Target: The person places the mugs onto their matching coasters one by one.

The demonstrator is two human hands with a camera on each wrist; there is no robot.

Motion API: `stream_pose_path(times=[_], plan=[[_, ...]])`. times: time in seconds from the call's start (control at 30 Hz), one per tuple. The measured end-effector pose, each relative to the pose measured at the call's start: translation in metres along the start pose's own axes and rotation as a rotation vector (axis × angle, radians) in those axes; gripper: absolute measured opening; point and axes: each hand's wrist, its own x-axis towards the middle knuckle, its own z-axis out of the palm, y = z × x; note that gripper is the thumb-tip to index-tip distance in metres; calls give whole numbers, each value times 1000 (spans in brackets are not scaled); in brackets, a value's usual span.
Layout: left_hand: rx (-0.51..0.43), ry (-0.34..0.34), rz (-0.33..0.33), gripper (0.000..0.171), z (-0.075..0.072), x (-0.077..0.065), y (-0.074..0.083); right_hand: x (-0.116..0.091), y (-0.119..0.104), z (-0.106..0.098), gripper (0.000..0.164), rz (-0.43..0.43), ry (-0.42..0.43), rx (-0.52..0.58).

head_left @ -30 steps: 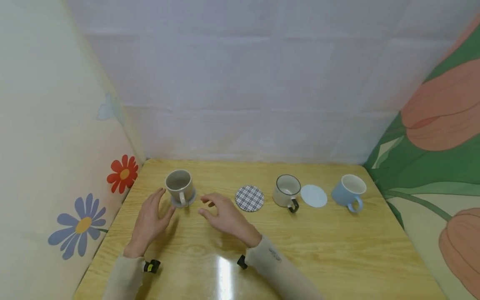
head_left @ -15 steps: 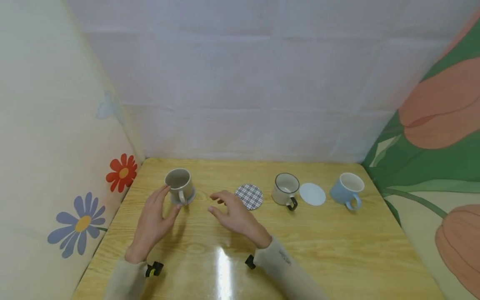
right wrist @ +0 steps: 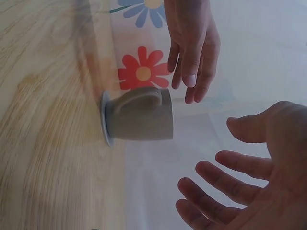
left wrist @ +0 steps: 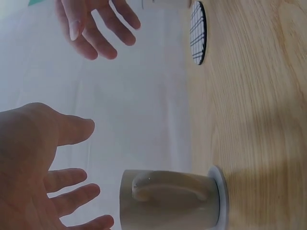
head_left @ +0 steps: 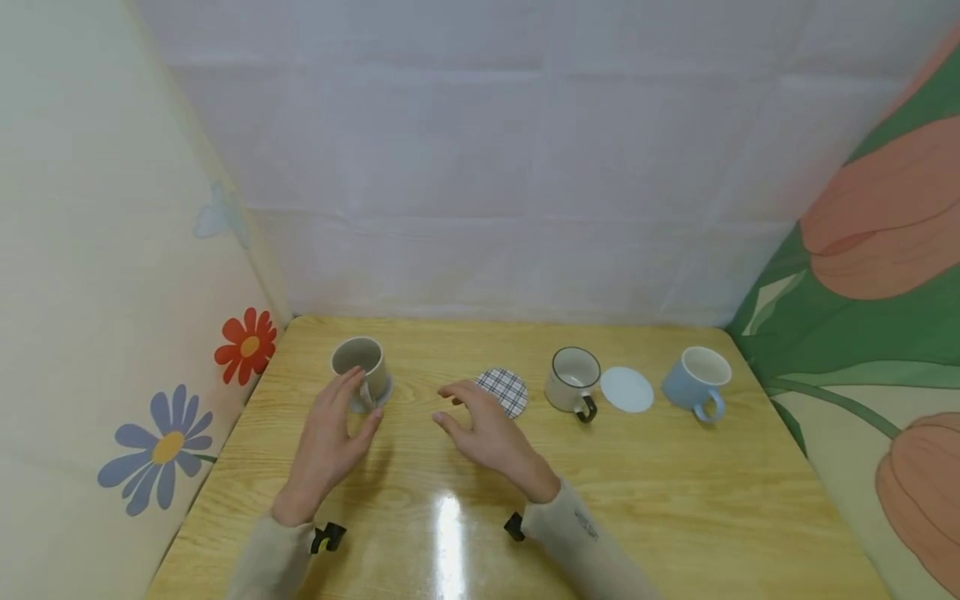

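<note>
A grey-beige mug [head_left: 360, 367] stands upright on a round grey coaster [head_left: 385, 393] at the left of the table, its handle toward me. My left hand [head_left: 326, 442] hovers just in front of it with fingers spread, overlapping the mug's lower part in the head view. The left wrist view shows a gap between these fingers and the mug [left wrist: 168, 201]. To the right, my right hand [head_left: 487, 433] is held above the table, fingers loosely bent and holding nothing. It partly covers a black-and-white checked coaster [head_left: 506, 390].
A white mug [head_left: 573, 379] with a dark rim and black handle stands right of the checked coaster. Beside it lies a pale blue round coaster [head_left: 627, 389]. A light blue mug [head_left: 696, 383] is farther right. White cloth [head_left: 480, 167] hangs behind the wooden table [head_left: 637, 517].
My right hand has moved right, away from the grey-beige mug and over to the checked coaster. The left hand has shifted slightly right, across the mug's front. The mugs and coasters stay in place.
</note>
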Motion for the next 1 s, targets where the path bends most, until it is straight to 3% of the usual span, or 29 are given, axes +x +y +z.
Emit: stream_pose_path(times=[1.0], plan=[[-59, -48, 58, 70, 16, 12, 20, -20, 9, -32, 35, 7, 106, -114]])
